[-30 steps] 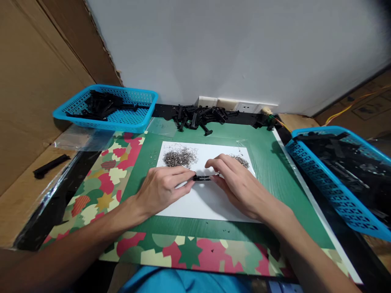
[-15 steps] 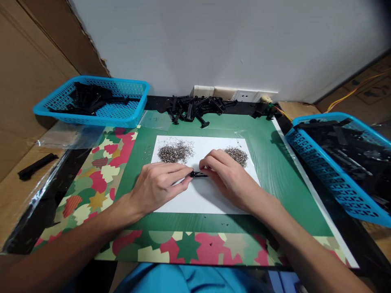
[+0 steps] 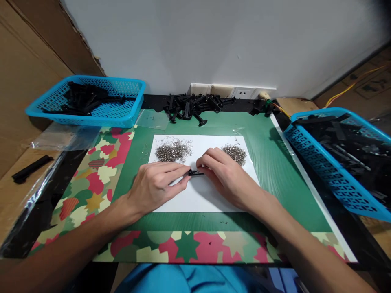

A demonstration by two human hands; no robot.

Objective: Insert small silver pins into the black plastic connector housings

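Observation:
Over the white sheet [image 3: 195, 201], a small black plastic part [image 3: 195, 173] lies between my two hands. My left hand [image 3: 159, 183] pinches its left end between thumb and fingers. The fingers of my right hand [image 3: 226, 171] are closed at its right end; whether they also hold a small metal piece is hidden. Behind my left hand is a pile of small metal springs or clips [image 3: 174, 150]. A smaller pile of metal pieces [image 3: 234, 154] sits just behind my right hand.
A heap of black plastic parts [image 3: 192, 106] lies along the wall near the sockets [image 3: 242, 93]. Blue baskets of black parts stand left [image 3: 122, 120] and right [image 3: 332, 183]. One long black part [image 3: 32, 169] rests on cardboard at far left. A green mat [image 3: 281, 195] covers the table.
The whole view has shifted slightly. Both hands stay at the black plastic part, in nearly the same pose.

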